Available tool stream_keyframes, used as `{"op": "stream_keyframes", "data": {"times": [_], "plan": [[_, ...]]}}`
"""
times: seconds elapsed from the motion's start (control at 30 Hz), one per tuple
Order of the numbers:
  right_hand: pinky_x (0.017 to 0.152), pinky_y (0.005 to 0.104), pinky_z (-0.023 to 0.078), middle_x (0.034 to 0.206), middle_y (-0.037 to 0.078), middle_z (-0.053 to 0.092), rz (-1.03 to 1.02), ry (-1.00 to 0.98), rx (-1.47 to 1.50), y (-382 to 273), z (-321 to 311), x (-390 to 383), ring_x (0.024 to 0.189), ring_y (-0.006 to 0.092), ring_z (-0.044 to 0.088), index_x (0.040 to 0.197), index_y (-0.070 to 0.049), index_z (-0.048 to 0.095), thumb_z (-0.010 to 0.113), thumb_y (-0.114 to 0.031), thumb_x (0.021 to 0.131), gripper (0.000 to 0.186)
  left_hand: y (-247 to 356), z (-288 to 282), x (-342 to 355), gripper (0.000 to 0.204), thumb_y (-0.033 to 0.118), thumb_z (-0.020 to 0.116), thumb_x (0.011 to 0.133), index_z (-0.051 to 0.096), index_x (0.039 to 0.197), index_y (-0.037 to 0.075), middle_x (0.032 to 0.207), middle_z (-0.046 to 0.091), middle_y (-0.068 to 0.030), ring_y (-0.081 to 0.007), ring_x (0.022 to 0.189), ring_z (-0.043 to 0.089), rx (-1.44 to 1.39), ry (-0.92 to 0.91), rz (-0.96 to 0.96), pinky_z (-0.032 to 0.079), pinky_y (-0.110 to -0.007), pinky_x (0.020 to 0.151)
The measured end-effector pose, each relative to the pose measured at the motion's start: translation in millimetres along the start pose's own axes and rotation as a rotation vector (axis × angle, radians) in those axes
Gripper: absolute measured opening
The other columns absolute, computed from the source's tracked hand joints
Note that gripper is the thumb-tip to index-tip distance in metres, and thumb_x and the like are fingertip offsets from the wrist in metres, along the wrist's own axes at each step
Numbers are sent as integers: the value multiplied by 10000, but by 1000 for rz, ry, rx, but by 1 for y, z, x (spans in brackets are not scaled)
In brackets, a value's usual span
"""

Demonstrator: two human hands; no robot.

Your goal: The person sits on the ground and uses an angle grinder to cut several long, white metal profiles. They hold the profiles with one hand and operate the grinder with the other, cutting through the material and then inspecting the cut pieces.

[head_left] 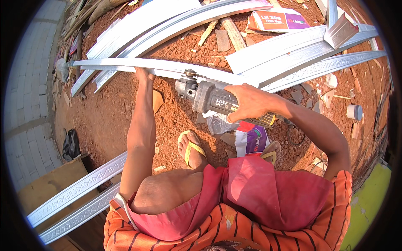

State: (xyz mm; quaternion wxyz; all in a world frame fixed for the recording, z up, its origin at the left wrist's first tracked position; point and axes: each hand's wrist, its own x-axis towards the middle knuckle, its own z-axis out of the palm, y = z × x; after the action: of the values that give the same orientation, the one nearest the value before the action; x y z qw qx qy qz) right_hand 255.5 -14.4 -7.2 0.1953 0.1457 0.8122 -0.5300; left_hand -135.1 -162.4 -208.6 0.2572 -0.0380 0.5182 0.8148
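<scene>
My right hand (251, 102) is wrapped round the body of a grey and black angle grinder (215, 100). The grinder's head and disc side (190, 74) point left and up, close against the near edge of a long silver metal channel (176, 67); I cannot tell whether the disc touches it. Left of the grinder, my left hand (144, 75) grips that channel from its near side, the fingers partly hidden behind it. The channel runs sideways across the picture, its left end (77, 63) sticking out past other metal pieces.
More silver channels (146, 29) lie at the far left, others (293, 52) at the right. Two embossed strips (79, 190) sit at the lower left. Printed bags (278, 20), a small white container (354, 112), wood and broken tile litter the red soil. My sandalled foot (191, 150) is below the grinder.
</scene>
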Motion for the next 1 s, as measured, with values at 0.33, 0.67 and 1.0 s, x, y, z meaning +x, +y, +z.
{"op": "stream_keyframes", "data": {"times": [0.33, 0.67, 1.0], "plan": [[714, 381, 509, 885, 228, 669, 14, -6, 22, -3, -2, -4, 768, 287, 648, 1092, 93, 579, 747, -277, 623, 621, -3, -10, 12, 548, 536, 506, 959, 418, 1305, 121, 1212, 557, -92, -283, 1069, 588, -13, 16, 9, 557, -508, 881], [700, 386, 510, 855, 228, 669, 10, -8, 7, -2, -3, -4, 748, 296, 646, 1081, 90, 580, 745, -280, 617, 616, 1, -2, 4, 473, 487, 506, 979, 442, 1270, 119, 1158, 567, -92, -264, 1012, 606, 40, 27, 28, 586, -471, 815], [703, 387, 517, 852, 225, 674, -13, -2, 4, 0, -2, -2, 745, 304, 653, 1070, 90, 588, 744, -276, 613, 606, 1, -4, 7, 477, 469, 493, 990, 409, 1302, 119, 1187, 560, -109, -269, 1026, 612, -43, 73, -54, 596, -468, 818]]}}
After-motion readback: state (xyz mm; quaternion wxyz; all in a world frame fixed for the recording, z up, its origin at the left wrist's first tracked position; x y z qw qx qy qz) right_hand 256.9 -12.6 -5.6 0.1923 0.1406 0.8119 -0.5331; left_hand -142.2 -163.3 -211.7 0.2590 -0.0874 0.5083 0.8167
